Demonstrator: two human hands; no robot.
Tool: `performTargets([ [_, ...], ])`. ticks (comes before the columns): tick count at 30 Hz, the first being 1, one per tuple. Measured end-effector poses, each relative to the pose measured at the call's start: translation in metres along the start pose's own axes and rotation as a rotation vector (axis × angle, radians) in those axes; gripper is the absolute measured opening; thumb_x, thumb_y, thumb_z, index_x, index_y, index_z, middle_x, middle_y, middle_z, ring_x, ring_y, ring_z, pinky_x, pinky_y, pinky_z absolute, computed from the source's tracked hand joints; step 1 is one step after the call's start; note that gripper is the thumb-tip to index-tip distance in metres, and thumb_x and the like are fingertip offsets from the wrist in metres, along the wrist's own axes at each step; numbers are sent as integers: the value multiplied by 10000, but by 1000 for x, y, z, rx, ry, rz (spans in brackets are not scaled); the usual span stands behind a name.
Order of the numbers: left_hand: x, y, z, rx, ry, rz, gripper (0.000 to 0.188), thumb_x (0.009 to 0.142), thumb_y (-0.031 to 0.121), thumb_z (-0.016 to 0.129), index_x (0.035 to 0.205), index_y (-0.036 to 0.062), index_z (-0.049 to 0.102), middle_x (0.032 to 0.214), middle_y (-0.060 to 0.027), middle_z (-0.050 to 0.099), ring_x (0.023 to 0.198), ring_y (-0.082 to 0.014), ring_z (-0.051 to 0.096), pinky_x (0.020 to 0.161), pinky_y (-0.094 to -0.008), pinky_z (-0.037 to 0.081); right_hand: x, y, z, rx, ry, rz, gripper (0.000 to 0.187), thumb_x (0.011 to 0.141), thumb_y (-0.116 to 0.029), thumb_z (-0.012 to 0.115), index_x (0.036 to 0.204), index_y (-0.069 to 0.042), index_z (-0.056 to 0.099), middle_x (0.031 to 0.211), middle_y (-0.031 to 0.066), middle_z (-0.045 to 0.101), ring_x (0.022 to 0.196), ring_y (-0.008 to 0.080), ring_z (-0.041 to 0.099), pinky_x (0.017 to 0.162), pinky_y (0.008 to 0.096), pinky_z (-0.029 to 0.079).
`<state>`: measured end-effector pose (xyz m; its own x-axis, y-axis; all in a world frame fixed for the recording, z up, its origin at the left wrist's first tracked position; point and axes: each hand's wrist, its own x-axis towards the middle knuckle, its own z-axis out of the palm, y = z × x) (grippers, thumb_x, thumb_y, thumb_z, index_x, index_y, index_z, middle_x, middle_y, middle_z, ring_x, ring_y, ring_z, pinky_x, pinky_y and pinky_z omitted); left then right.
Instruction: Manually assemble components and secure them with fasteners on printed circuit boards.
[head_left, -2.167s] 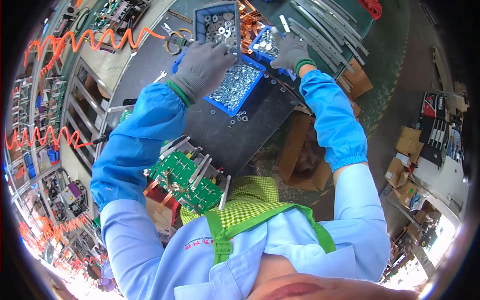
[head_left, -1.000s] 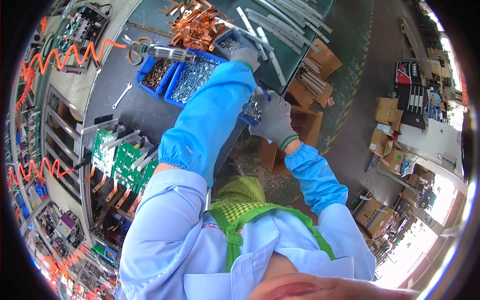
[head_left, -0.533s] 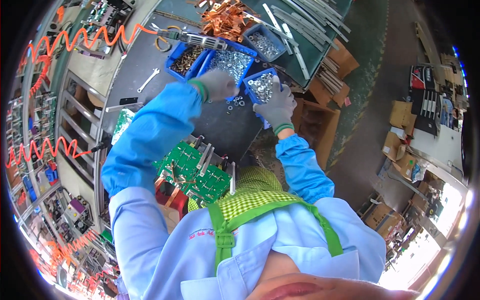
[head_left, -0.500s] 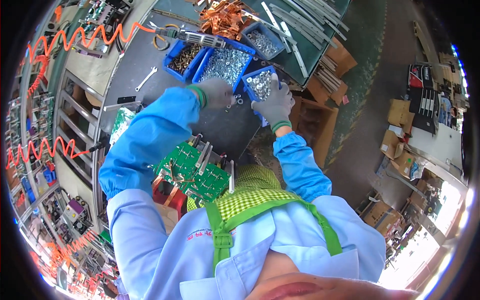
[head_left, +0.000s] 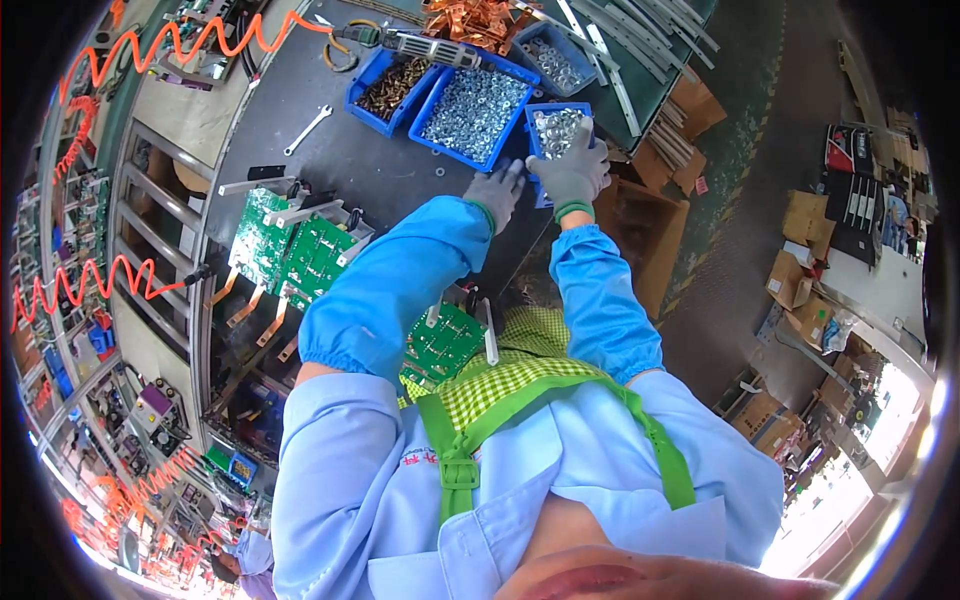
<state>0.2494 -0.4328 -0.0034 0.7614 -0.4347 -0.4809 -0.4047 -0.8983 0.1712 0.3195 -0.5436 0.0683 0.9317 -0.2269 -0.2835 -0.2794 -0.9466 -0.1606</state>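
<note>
Grey-gloved left hand [head_left: 498, 193], loosely spread; grey-gloved right hand [head_left: 575, 170], clasping small blue plastic washer bin [head_left: 531, 132]; likely step, positioning; next needs steady support

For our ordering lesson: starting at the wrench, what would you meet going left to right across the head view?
Open-end wrench → blue bin of brass-coloured fasteners → larger blue bin → smaller blue bin → open cardboard box.

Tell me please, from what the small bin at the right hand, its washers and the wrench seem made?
Small bin: probably plastic; smooth, evenly blue walls. Washers: likely bright metal, perhaps plated; silvery glints. Wrench: apparently metal, pale finish; exact alloy unclear.
</note>
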Motion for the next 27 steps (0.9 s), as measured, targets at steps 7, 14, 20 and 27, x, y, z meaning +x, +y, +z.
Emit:
performTargets([
  [7,-17,3,-14,-128,-209,-147,866,772,481,588,1407,37,202,1478,-153,134,1361,-329,134,1065,-461,202,2,-11,1,21,-52,71,1105,521,-409,818,1391,-220,164,1355,182,276,1195,374,356,961,468,304],
  [14,-34,17,-17,-120,-180,-206,734,789,446,578,1328,16,327,1364,-201,355,1288,-336,316,997,-476,317,-1,-25,-5,101,-129,236,1130,557,-476,797,1416,-173,128,1385,175,241,1245,355,320,964,476,317],
  [20,24,21,9,-1597,-34,-624,62,720,49,552,699,-7,535,641,-108,569,478,-264,557,372,-338,434,28,23,14,362,-13,158,952,702,-531,628,1401,-81,165,1220,247,477,1066,418,511,871,445,433],
  [27,44,-18,113,-1673,401,-607,81,680,-21,549,654,-2,474,576,-91,486,483,-204,528,402,-333,435,41,21,26,396,-181,-135,459,757,-296,575,1125,-22,562,996,213,624,960,328,600,844,366,453],
])
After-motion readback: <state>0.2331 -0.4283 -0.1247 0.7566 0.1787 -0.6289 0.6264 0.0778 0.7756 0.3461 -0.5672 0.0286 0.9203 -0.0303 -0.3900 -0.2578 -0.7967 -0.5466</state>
